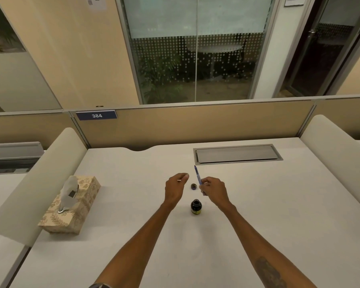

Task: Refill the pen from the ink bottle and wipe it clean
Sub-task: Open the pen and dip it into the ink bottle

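Observation:
A small dark ink bottle (195, 207) stands uncapped on the white desk between my two forearms. Its dark cap (193, 186) lies on the desk just beyond it. My right hand (213, 190) grips a blue pen (197, 175) that points up and slightly left, above the cap. My left hand (176, 189) hovers left of the pen with fingers curled and thumb meeting fingertips; a thin pale piece shows at the fingertips, too small to identify.
A patterned tissue box (71, 206) with a tissue sticking out sits at the left of the desk. A grey cable hatch (237, 154) is set into the desk behind the hands. Rounded white dividers flank the desk on both sides.

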`<action>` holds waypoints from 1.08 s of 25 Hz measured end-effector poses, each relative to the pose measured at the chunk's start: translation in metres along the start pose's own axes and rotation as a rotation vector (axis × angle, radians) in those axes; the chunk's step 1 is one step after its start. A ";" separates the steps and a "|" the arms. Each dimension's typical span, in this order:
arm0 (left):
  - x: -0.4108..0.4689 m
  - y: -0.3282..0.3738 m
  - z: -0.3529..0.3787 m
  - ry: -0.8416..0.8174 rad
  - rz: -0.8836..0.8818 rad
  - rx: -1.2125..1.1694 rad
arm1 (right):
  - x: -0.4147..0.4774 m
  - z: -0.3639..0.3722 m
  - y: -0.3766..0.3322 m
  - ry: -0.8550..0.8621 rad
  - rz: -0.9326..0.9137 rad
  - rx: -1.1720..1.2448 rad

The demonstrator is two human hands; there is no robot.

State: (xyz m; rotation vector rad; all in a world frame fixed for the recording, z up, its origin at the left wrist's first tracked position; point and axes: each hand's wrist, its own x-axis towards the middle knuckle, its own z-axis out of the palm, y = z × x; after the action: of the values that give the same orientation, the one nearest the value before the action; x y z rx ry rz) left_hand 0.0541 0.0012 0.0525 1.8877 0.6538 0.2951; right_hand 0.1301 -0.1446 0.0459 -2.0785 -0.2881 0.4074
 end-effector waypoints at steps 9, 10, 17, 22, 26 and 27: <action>0.000 0.012 -0.001 -0.090 -0.049 -0.387 | -0.012 -0.001 -0.021 -0.188 -0.088 0.098; 0.000 0.013 -0.001 -0.091 -0.054 -0.402 | -0.013 -0.002 -0.022 -0.207 -0.089 0.116; 0.000 0.016 -0.001 -0.114 -0.114 -0.506 | -0.021 -0.004 -0.037 -0.359 -0.025 0.311; -0.002 0.024 0.002 -0.089 -0.128 -0.511 | -0.021 0.000 -0.037 -0.247 -0.012 0.404; 0.000 0.027 0.005 -0.089 -0.146 -0.502 | -0.020 0.002 -0.036 -0.172 0.017 0.433; 0.000 0.027 0.006 -0.091 -0.151 -0.493 | -0.021 0.001 -0.036 -0.144 0.022 0.429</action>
State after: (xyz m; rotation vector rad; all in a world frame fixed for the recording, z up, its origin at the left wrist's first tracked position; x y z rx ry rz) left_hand 0.0649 -0.0111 0.0751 1.3659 0.5942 0.2446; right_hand 0.1090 -0.1326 0.0800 -1.6368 -0.2382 0.5795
